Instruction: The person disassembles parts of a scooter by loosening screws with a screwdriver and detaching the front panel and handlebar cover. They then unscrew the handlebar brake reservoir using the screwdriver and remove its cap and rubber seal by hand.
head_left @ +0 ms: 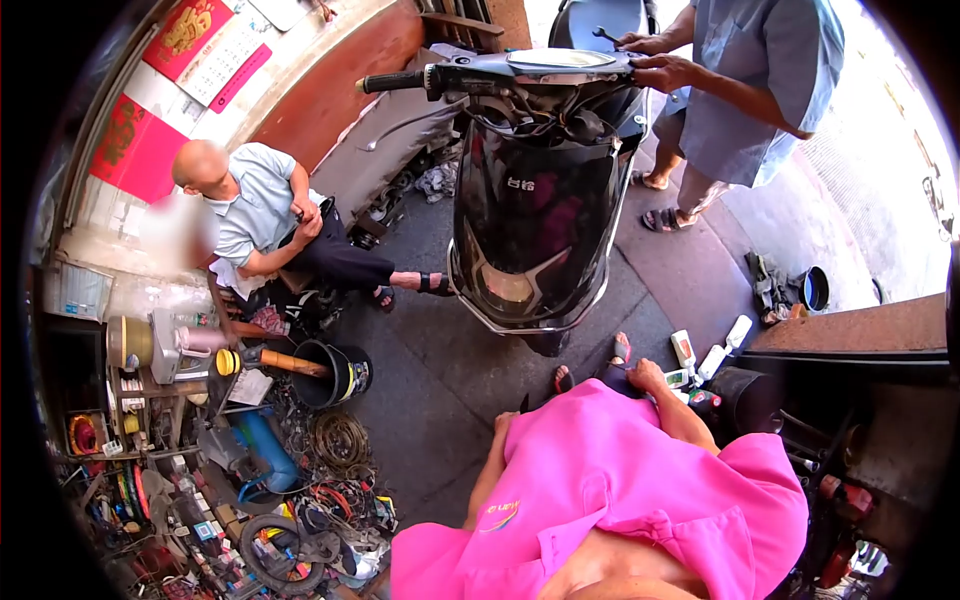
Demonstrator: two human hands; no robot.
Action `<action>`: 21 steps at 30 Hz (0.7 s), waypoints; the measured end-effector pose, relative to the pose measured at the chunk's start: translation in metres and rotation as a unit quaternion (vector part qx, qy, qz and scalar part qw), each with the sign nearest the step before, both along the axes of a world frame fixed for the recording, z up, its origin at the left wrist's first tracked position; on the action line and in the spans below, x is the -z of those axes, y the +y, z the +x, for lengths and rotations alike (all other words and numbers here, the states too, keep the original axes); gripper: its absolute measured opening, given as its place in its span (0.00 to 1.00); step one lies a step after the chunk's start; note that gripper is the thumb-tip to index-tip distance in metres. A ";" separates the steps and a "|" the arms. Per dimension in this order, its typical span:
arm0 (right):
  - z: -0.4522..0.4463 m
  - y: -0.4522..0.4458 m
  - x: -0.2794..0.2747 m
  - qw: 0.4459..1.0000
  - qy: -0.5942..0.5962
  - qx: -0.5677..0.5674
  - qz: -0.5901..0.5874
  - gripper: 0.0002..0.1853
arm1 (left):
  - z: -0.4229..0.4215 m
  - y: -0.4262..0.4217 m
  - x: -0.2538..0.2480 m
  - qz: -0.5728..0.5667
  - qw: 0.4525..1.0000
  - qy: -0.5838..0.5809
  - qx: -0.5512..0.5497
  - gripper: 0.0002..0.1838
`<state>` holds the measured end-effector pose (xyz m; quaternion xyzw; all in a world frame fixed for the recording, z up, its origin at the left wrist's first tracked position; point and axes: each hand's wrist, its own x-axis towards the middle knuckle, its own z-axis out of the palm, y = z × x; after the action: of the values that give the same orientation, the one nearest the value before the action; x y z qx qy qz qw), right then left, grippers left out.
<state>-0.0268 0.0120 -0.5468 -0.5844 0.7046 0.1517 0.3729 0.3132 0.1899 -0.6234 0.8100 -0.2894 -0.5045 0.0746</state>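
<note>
My left hand (503,424) hangs low beside the hem of my pink shirt (590,450), close to a small dark shape I cannot make out. Its fingers are mostly hidden. On the other side, my right hand (647,376) rests near my dark-clothed knee, and its fingers are too small to read. Ahead of me stands a dark scooter (530,220), its front panel facing me, with wires exposed under the handlebar (395,81). Neither of my hands touches it. Another person in a blue shirt (765,75) stands by the handlebar with a wrench (606,36) at one hand.
A seated person (262,205) is at the left wall, one foot near the scooter. A black bucket (340,375), a coil of wire (340,440), a tyre (280,553) and loose parts crowd the left floor. White bottles (712,362) stand to my right; a black container (813,288) lies beyond.
</note>
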 end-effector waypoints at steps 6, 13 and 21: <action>-0.008 0.012 0.000 0.997 0.008 0.019 -0.079 0.23 | 0.050 -0.116 -0.079 -0.235 0.930 0.075 -0.273 0.07; -0.042 0.014 0.008 0.982 -0.051 0.165 -0.075 0.26 | 0.095 -0.300 -0.265 -0.532 0.830 -0.029 -0.164 0.15; -0.078 0.032 0.035 0.973 -0.007 0.223 -0.065 0.23 | -0.027 -0.341 -0.272 -0.469 0.871 0.144 0.018 0.12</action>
<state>-0.1049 0.0437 -0.5817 -0.4367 0.8226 0.0143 0.3638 0.2859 -0.1511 -0.3512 0.5935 -0.4922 -0.4216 0.4773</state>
